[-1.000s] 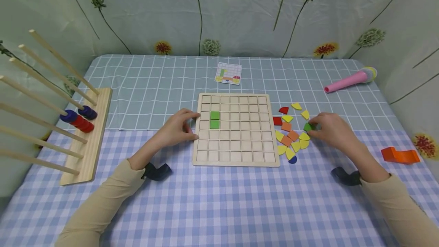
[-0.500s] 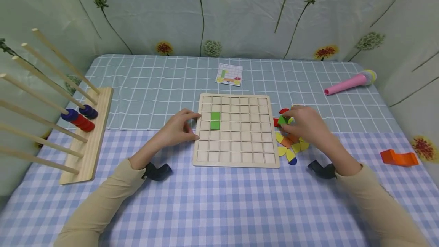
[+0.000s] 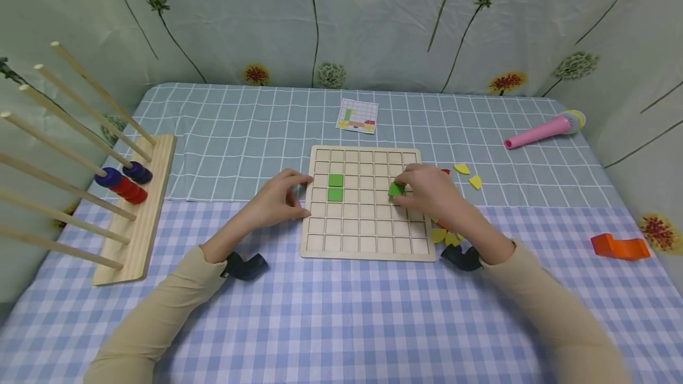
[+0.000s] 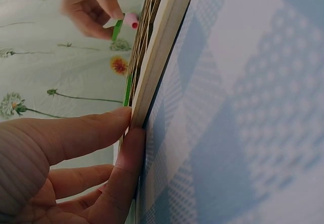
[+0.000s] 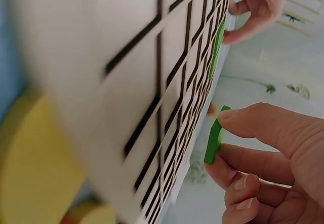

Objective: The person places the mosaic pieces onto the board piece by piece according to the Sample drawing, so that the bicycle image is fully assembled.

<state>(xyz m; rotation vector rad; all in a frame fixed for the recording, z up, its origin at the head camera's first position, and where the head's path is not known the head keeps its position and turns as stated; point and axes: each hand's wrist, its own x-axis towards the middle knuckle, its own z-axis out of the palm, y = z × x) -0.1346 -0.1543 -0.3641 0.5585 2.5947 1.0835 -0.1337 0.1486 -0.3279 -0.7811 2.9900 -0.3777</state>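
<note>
In the head view a light wooden grid board (image 3: pixel 368 256) lies mid-table, two green square tiles (image 3: pixel 335 180) one above the other in its left part. My left hand (image 3: pixel 275 197) rests at the board's left edge, thumb and finger spread and their tips touching the rim. My right hand (image 3: pixel 434 191) pinches a green tile (image 3: pixel 396 189) between thumb and finger over the board's right part. In the right wrist view that green tile (image 5: pixel 216 140) is tilted, raised off the grid. Part of the loose pile is hidden behind the right hand.
Yellow pieces (image 3: pixel 462 168) and other loose tiles lie right of the board. A small pattern card (image 3: pixel 357 116) is behind it. A pegged wooden stand (image 3: pixel 136 218) with rings is left; a pink toy microphone (image 3: pixel 544 129) and an orange block (image 3: pixel 621 246) are right.
My right hand has moved left with a green tile, from the loose pieces across to over the board. The left hand has stayed at the board's edge.
</note>
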